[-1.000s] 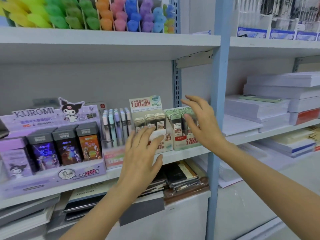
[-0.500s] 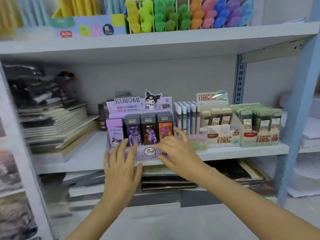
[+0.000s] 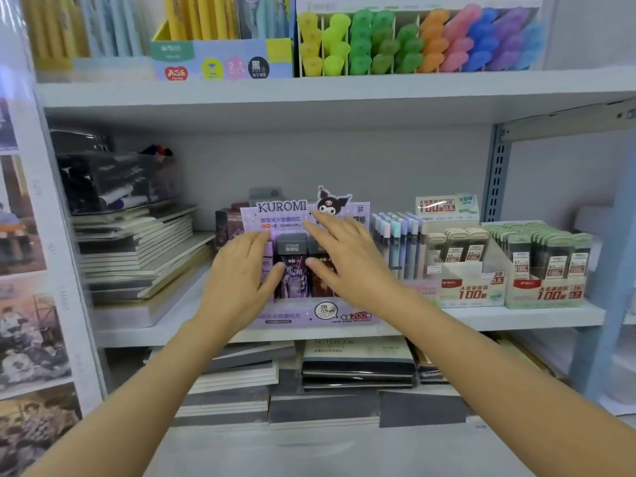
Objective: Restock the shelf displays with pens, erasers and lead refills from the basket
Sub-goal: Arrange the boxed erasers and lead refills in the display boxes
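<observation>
Kuromi lead-refill display point(image 3: 303, 316): left hand point(image 3: 241, 273) and right hand point(image 3: 347, 259), fingers spread, are laid flat over its refill cases point(image 3: 292, 266). Cases are best pressed back evenly and squared upright.

Reaching over the middle shelf point(image 3: 516, 318) with both arms. Resting the left hand point(image 3: 246, 270) and right hand point(image 3: 347, 259), fingers straight, against the lead refill cases point(image 3: 292, 266) in the purple display box point(image 3: 292, 316), just beside a row of pens point(image 3: 395, 242).
</observation>
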Motion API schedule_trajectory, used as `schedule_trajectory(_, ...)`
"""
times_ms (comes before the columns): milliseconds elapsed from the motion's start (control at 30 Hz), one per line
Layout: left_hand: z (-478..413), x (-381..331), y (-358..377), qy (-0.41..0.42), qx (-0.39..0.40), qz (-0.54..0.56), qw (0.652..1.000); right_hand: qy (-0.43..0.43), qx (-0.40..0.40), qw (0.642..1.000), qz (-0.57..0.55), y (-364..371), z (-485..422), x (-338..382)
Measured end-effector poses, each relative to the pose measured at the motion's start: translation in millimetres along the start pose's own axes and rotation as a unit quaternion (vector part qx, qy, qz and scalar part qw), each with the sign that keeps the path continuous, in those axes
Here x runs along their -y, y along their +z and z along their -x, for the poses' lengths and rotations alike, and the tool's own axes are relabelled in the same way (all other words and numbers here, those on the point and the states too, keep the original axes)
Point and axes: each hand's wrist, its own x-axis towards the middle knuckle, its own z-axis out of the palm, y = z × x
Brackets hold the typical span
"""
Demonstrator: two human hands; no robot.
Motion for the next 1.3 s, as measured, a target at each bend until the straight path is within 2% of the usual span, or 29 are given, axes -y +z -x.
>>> schedule_trajectory(133,-8.0,7.2,5.7,0.009,0.008,0.036,0.999,0.024,0.038,0.997,0.057,18.3,-17.7,2.5)
schedule_trajectory(300,-16.1,12.2,-1.9,0.014,0.029,0.020,0.999,0.010,0.061,0.998,0.008,5.2,-18.1,-9.3)
schedule_trajectory(367,-4.9,12.9,-2.1,-0.004,0.004,0.025,1.000,0.022,0.035,0.999,0.025,2.0,-8.7,-13.5)
schedule_trajectory(467,6.7,7.6,4.8,-0.041,-0.027,0.117,0.992,0.054,-0.003,0.998,0.033,7.2,4.6,-12.2)
schedule_trajectory(567,4.0,-0.1,10.1,-0.063,-0.038,0.176,0.982,0.071,-0.019,0.997,-0.006,10.9,1.7,-7.3)
schedule_trajectory(700,2.5,1.2,8.2,-0.081,-0.024,0.195,0.977,0.079,0.014,0.995,-0.050,2.5,-2.0,-10.2)
schedule_trajectory(833,6.0,-2.2,7.8,-0.085,-0.021,0.250,0.964,0.158,-0.043,0.976,-0.146,-3.9,13.7,-16.7)
schedule_trajectory(1000,0.5,-17.4,11.3,-0.135,-0.016,0.272,0.953,0.158,-0.010,0.971,-0.177,-3.9,16.5,-9.1)
schedule_trajectory(1067,-0.2,-25.2,10.9,-0.110,-0.053,0.216,0.969,0.131,-0.052,0.975,-0.174,-15.6,19.8,-18.3)
schedule_trajectory(1167,1.0,-47.5,15.2,0.007,-0.094,0.088,0.992,0.117,-0.136,0.974,-0.139,-32.4,26.3,-46.4)
schedule_trajectory(1233,0.2,-71.6,25.1,0.062,-0.063,0.051,0.995,0.138,-0.129,0.976,-0.106,-38.7,32.8,-74.8)
schedule_trajectory(1300,2.6,-83.5,37.2,0.089,-0.013,0.026,0.996,0.156,-0.068,0.980,-0.101,-37.8,34.0,-91.0)
